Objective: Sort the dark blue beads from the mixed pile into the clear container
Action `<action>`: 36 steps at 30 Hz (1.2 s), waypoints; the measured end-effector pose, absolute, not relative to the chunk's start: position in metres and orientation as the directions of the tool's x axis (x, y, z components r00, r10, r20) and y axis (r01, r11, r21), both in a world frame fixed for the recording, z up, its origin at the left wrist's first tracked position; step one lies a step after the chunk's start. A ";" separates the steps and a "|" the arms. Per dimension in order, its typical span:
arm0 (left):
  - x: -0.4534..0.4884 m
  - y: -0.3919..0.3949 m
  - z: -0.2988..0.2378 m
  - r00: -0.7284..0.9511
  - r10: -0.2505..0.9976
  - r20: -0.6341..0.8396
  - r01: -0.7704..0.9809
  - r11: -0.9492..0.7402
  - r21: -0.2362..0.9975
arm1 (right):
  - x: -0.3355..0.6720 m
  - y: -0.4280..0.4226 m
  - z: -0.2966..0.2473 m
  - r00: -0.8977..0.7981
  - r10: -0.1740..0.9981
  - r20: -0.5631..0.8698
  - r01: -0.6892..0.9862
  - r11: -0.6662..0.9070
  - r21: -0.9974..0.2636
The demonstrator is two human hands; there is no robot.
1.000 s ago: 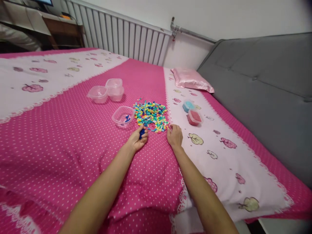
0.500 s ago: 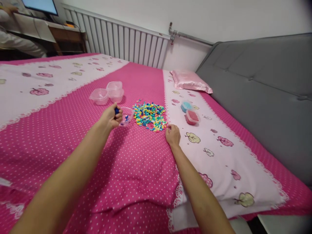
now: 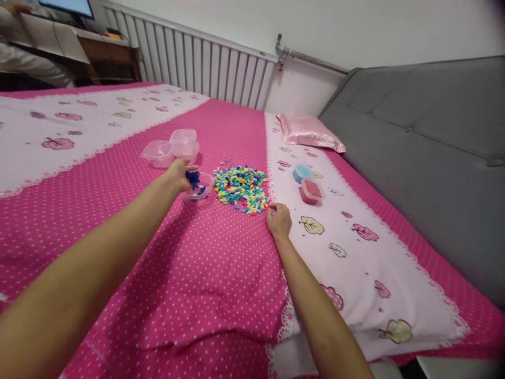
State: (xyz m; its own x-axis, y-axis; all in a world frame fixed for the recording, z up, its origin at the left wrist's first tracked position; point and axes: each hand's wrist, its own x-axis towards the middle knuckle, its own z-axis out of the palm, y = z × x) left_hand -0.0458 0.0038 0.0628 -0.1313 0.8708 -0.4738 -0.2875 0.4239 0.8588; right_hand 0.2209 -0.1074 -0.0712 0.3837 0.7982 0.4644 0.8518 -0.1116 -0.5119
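On pink polka-dot bedspread (image 3: 221, 252): heap of multicolour pieces (image 3: 250, 183); left of that, clear tub (image 3: 208, 188), just beside left hand (image 3: 181, 175), well apart from right hand (image 3: 279, 219). Left: spread open, dark blue pieces (image 3: 193, 179) at palm. Right: half-curled, can't tell grip.

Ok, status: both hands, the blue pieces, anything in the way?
Left hand open at clear tub, blue pieces by its fingers and inside. Right hand curled beside multicolored pile. Other tubs close beyond, not visibly blocking.
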 end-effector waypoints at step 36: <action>-0.113 -0.070 -0.034 0.178 0.911 0.372 0.872 -0.321 0.369 | 0.220 -0.108 -0.073 0.366 0.799 0.477 0.867 -0.106 -0.487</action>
State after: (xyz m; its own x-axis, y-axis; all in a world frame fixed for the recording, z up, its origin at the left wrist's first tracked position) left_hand -0.1133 -0.0695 -0.0342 0.1779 0.9110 0.3721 0.8721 -0.3211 0.3693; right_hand 0.2201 -0.1079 -0.0734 0.3664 0.7988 0.4772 0.8667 -0.1064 -0.4874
